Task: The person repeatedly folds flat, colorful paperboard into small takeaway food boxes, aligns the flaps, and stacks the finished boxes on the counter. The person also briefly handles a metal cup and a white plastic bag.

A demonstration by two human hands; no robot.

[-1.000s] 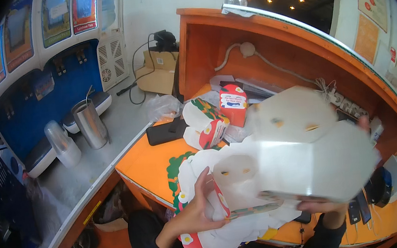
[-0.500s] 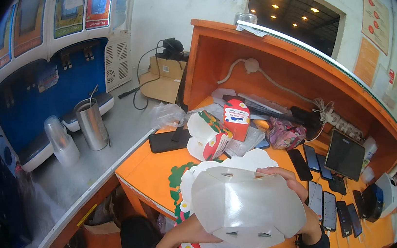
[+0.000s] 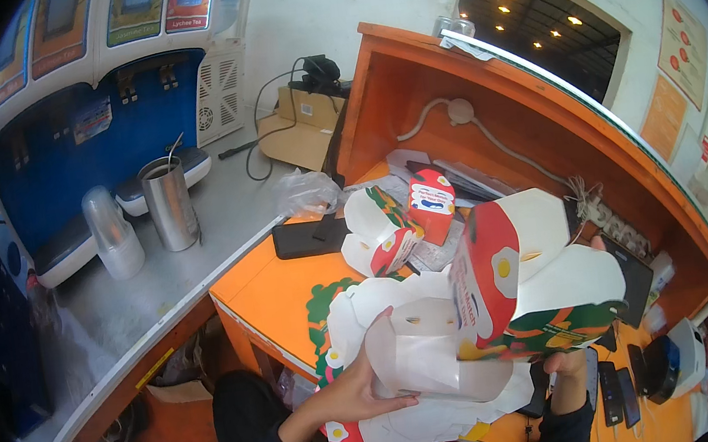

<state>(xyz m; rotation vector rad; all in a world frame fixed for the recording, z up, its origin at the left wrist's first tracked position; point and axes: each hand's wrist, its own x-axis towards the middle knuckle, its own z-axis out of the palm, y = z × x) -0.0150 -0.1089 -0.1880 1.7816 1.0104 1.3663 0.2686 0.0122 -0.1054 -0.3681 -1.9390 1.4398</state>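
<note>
Half-folded printed carton [image 3: 535, 279] held up over orange counter [image 3: 270, 287], open and empty inside, flaps splayed. Left hand [image 3: 360, 386] fingers [image 3: 379, 327] curled on its pale lower panel. Right hand [image 3: 567, 363] mostly hidden beneath carton; grip there not readable. Under fingers, stack of flat carton blanks [image 3: 412, 424], count unclear. Beyond fingertips, folded cartons [image 3: 398, 220]. Far left, steel cup [image 3: 169, 203] with straw, contents unseen.

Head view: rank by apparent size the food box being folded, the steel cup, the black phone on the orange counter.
1. Food box, largest by far, though it is held up near the camera.
2. Steel cup.
3. Black phone, close to the cup in size; its rank is unsure.
</note>
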